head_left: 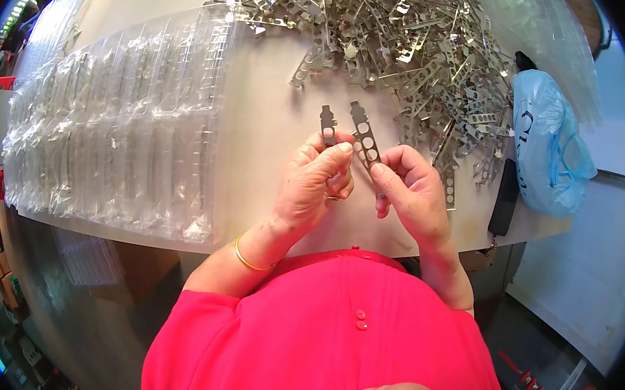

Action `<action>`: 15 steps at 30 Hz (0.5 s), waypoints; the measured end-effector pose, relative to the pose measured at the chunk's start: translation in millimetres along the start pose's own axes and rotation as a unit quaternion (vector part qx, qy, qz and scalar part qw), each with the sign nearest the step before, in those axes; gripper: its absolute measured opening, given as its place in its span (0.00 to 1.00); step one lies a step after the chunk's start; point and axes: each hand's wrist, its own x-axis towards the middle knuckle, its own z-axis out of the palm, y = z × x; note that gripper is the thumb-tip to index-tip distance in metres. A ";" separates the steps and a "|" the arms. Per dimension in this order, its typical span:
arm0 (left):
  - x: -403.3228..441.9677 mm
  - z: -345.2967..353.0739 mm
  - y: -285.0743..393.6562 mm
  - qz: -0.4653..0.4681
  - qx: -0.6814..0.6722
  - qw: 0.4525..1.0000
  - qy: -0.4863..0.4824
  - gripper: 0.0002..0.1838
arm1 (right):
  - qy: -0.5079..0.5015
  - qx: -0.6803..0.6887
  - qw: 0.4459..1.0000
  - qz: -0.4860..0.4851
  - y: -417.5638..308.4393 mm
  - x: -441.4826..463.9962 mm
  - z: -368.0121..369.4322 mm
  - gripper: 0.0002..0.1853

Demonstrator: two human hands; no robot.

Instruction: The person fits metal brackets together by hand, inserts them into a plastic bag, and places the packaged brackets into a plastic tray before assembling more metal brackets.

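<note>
My left hand (313,173) pinches a small metal strip (327,122) between thumb and fingers; its lower part is hidden behind the thumb. In my right hand (413,189) is a longer perforated metal strip (364,135) with a row of round holes, tilted with its top to the left. The two strips are close side by side, above the table's near part. Beyond my hands lies a large heap of similar metal strips (386,38), spread toward the right.
On the left stands a clear plastic tray (218,127) with rows of slots holding wrapped pieces. To the right are a blue plastic bag (554,149) and a dark, narrow object (505,197) near the table's edge (540,231). Clear plastic sheeting (549,37) lies at the back right.
</note>
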 end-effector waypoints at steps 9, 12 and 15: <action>2.2 -3.5 -2.9 -0.029 0.013 0.999 -0.030 0.05 | -0.049 0.066 0.995 0.054 3.7 -4.6 10.1 0.06; 3.5 -5.7 -3.7 -0.036 0.022 0.998 -0.037 0.06 | -0.054 0.064 0.995 0.047 7.8 -4.0 7.9 0.07; 4.4 -5.8 -4.0 -0.044 0.025 0.998 -0.045 0.06 | -0.062 0.066 0.995 0.044 9.2 -3.2 5.0 0.09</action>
